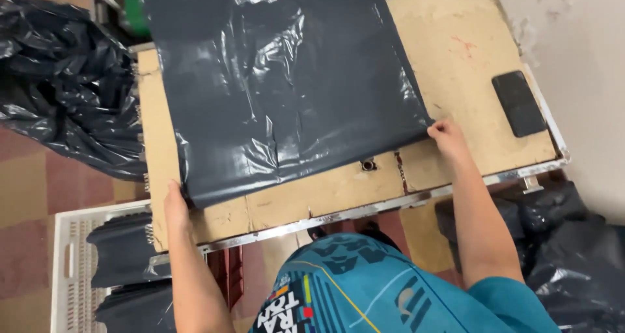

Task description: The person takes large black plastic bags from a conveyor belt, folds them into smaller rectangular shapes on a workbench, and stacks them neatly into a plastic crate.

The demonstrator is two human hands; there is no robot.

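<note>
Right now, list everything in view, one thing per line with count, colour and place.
plastic bag sheet: one, dark grey, spread flat on the table, near corners under the hands
table: one, tan board top with a metal edge, centre of view
phone: one, black, lying on the table's right side
crate: one, white, slotted, on the floor at lower left, with folded dark bags inside
loose plastic bags: a heap, black, on the floor at left; more at lower right
floor: tiled, reddish and tan, at left
left hand: one, at the sheet's near left corner
right hand: one, pinching the sheet's near right corner
</note>
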